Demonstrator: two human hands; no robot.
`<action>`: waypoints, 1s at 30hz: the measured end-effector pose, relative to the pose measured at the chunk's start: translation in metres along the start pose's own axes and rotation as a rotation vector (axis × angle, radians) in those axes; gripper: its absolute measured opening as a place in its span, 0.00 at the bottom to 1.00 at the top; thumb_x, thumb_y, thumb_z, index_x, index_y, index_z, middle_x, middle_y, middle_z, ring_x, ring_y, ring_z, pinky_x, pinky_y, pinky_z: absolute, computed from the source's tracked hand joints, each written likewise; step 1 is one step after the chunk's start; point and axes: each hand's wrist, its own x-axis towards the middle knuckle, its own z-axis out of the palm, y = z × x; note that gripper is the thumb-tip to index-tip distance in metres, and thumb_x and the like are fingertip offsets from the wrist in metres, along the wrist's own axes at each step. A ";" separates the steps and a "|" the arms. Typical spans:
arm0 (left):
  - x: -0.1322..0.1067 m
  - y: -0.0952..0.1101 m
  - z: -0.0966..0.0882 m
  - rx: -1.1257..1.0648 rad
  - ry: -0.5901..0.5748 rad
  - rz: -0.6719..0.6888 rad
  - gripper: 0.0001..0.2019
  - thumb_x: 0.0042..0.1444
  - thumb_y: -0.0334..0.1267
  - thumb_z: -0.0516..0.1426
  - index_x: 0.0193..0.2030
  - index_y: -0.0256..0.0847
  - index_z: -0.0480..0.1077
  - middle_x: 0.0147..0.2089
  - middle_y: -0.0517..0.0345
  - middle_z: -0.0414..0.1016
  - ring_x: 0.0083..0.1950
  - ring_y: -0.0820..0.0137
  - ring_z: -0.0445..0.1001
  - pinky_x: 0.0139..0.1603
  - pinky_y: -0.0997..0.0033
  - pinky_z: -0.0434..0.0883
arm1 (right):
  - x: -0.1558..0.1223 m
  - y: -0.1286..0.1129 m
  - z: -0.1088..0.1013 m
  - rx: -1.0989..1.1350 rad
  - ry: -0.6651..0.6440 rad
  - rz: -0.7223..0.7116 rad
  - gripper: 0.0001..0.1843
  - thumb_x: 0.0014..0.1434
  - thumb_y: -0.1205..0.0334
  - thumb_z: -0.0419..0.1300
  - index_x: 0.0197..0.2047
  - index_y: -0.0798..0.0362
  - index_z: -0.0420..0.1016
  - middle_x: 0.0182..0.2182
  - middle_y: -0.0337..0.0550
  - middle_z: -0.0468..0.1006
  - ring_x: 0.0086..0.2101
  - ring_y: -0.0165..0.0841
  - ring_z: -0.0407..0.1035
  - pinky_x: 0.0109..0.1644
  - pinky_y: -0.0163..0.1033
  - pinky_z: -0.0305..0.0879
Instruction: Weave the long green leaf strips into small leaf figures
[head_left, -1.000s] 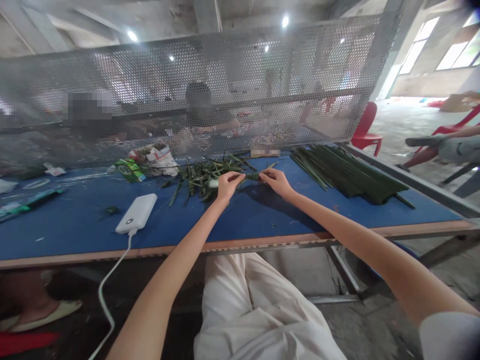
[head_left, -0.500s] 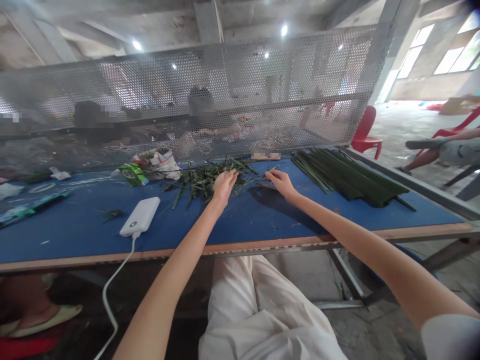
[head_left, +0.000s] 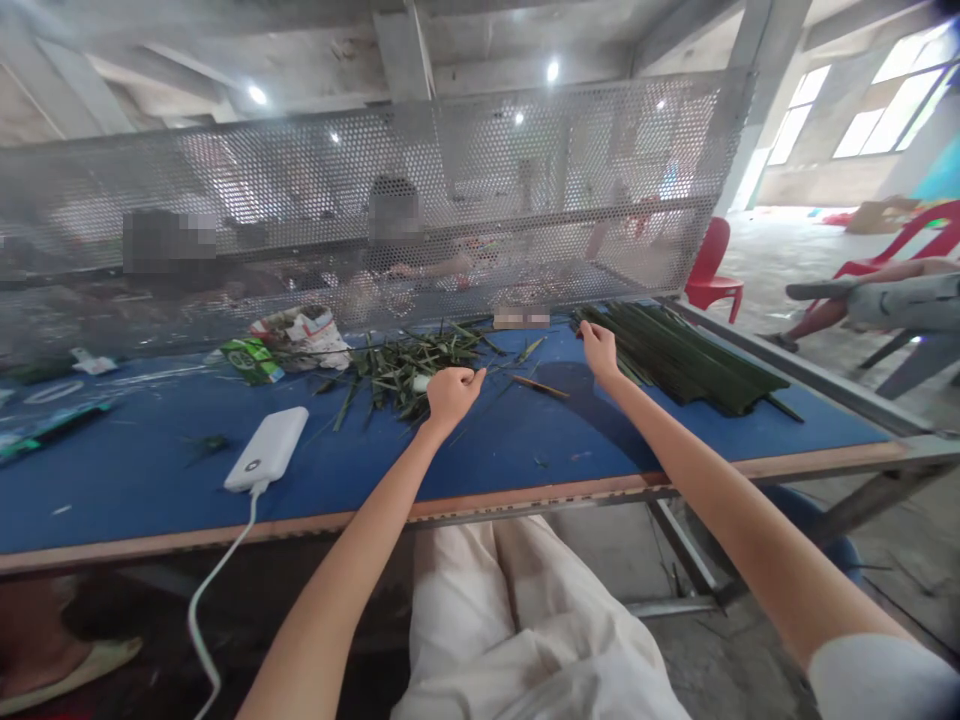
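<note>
Beside the green leaf strips (head_left: 679,360), right hand (head_left: 598,350) farther from left hand (head_left: 452,397) than before, both curled

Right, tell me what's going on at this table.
A person sits at a blue table. Their left hand is at the edge of a loose pile of green leaf strips, and their right hand is beside a neat stack of long green strips. A white power bank lies nearby.
</note>
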 end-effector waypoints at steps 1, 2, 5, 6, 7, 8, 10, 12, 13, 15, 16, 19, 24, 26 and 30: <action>0.000 -0.001 0.001 0.030 -0.002 -0.011 0.27 0.58 0.47 0.54 0.12 0.42 0.50 0.14 0.59 0.51 0.21 0.71 0.56 0.27 0.67 0.47 | 0.002 0.004 -0.007 -0.134 0.006 -0.021 0.25 0.67 0.55 0.42 0.34 0.56 0.77 0.37 0.51 0.77 0.47 0.43 0.66 0.50 0.43 0.60; 0.000 -0.002 0.002 0.049 -0.006 -0.025 0.27 0.58 0.47 0.54 0.12 0.41 0.51 0.15 0.58 0.52 0.21 0.71 0.56 0.28 0.67 0.46 | 0.003 0.008 -0.012 -0.272 0.016 -0.053 0.23 0.67 0.58 0.44 0.35 0.57 0.78 0.40 0.53 0.78 0.50 0.45 0.64 0.52 0.45 0.58; 0.000 -0.009 0.004 0.081 -0.024 -0.035 0.24 0.58 0.43 0.53 0.12 0.41 0.52 0.16 0.57 0.55 0.22 0.71 0.56 0.28 0.67 0.46 | 0.003 0.020 -0.023 -0.578 -0.035 -0.073 0.19 0.65 0.65 0.46 0.45 0.60 0.78 0.48 0.58 0.76 0.53 0.46 0.63 0.54 0.46 0.55; 0.000 -0.011 0.004 0.089 -0.033 -0.025 0.24 0.58 0.42 0.52 0.12 0.41 0.53 0.16 0.57 0.56 0.22 0.71 0.56 0.28 0.67 0.46 | 0.003 0.023 -0.025 -0.630 -0.082 -0.059 0.19 0.64 0.67 0.48 0.48 0.61 0.77 0.49 0.59 0.75 0.53 0.46 0.63 0.53 0.45 0.56; -0.001 -0.012 0.004 0.096 -0.043 -0.011 0.23 0.57 0.42 0.52 0.13 0.41 0.53 0.16 0.57 0.56 0.21 0.71 0.56 0.28 0.67 0.46 | 0.003 0.025 -0.026 -0.671 -0.119 -0.057 0.18 0.64 0.66 0.49 0.49 0.61 0.77 0.49 0.59 0.75 0.52 0.45 0.63 0.52 0.45 0.56; -0.002 -0.013 0.005 0.104 -0.054 0.007 0.23 0.58 0.42 0.52 0.13 0.41 0.53 0.16 0.57 0.56 0.21 0.71 0.56 0.28 0.67 0.46 | 0.003 0.026 -0.026 -0.706 -0.142 -0.067 0.18 0.64 0.65 0.50 0.49 0.61 0.78 0.49 0.59 0.75 0.52 0.45 0.63 0.52 0.45 0.56; -0.003 -0.014 0.006 0.123 -0.073 0.045 0.23 0.58 0.43 0.51 0.13 0.41 0.52 0.15 0.57 0.56 0.21 0.71 0.55 0.28 0.67 0.46 | 0.003 0.025 -0.026 -0.762 -0.151 -0.108 0.17 0.63 0.62 0.52 0.48 0.59 0.79 0.48 0.57 0.76 0.53 0.45 0.63 0.54 0.46 0.54; -0.004 -0.013 0.007 0.138 -0.086 0.080 0.24 0.59 0.44 0.50 0.14 0.41 0.51 0.15 0.57 0.56 0.21 0.70 0.55 0.28 0.67 0.46 | 0.002 0.023 -0.026 -0.792 -0.152 -0.155 0.16 0.63 0.61 0.54 0.48 0.57 0.80 0.47 0.55 0.77 0.53 0.45 0.62 0.55 0.46 0.54; -0.005 -0.012 0.007 0.143 -0.089 0.094 0.24 0.59 0.44 0.49 0.14 0.41 0.50 0.15 0.56 0.55 0.21 0.70 0.55 0.28 0.67 0.46 | 0.002 0.021 -0.026 -0.794 -0.159 -0.174 0.16 0.63 0.61 0.55 0.48 0.56 0.80 0.47 0.54 0.77 0.53 0.44 0.63 0.54 0.45 0.55; -0.005 -0.011 0.006 0.150 -0.096 0.116 0.24 0.59 0.44 0.50 0.14 0.41 0.50 0.15 0.56 0.56 0.21 0.70 0.56 0.29 0.67 0.45 | 0.001 0.017 -0.025 -0.783 -0.186 -0.185 0.16 0.64 0.61 0.54 0.49 0.55 0.80 0.47 0.54 0.77 0.51 0.43 0.65 0.52 0.43 0.57; -0.005 -0.010 0.006 0.155 -0.103 0.124 0.24 0.59 0.43 0.50 0.14 0.41 0.50 0.15 0.56 0.56 0.21 0.70 0.56 0.29 0.67 0.45 | 0.001 0.015 -0.024 -0.773 -0.200 -0.188 0.17 0.65 0.60 0.53 0.48 0.54 0.80 0.46 0.54 0.77 0.50 0.42 0.66 0.51 0.42 0.59; -0.004 -0.009 0.005 0.174 -0.128 0.131 0.23 0.59 0.43 0.50 0.13 0.41 0.52 0.15 0.55 0.58 0.21 0.69 0.59 0.29 0.67 0.46 | 0.000 0.010 -0.022 -0.749 -0.241 -0.234 0.16 0.65 0.59 0.53 0.47 0.53 0.81 0.45 0.52 0.78 0.50 0.41 0.66 0.49 0.40 0.61; -0.002 -0.008 0.003 0.204 -0.121 0.136 0.23 0.59 0.43 0.50 0.13 0.41 0.55 0.16 0.54 0.61 0.23 0.68 0.63 0.29 0.67 0.46 | -0.002 0.002 -0.018 -0.749 -0.285 -0.221 0.15 0.62 0.58 0.56 0.43 0.56 0.82 0.47 0.54 0.77 0.52 0.43 0.65 0.51 0.40 0.62; -0.001 -0.008 0.003 0.215 -0.122 0.137 0.23 0.59 0.43 0.50 0.14 0.41 0.54 0.16 0.54 0.61 0.23 0.68 0.62 0.29 0.67 0.46 | -0.003 0.001 -0.015 -0.781 -0.303 -0.223 0.17 0.63 0.61 0.54 0.45 0.60 0.80 0.48 0.58 0.76 0.53 0.45 0.64 0.53 0.41 0.61; -0.001 -0.007 0.001 0.230 -0.115 0.139 0.23 0.59 0.44 0.50 0.14 0.41 0.53 0.16 0.55 0.60 0.22 0.69 0.61 0.29 0.67 0.45 | -0.002 0.001 -0.011 -0.808 -0.308 -0.241 0.19 0.65 0.62 0.51 0.50 0.63 0.77 0.51 0.62 0.74 0.53 0.45 0.65 0.53 0.41 0.61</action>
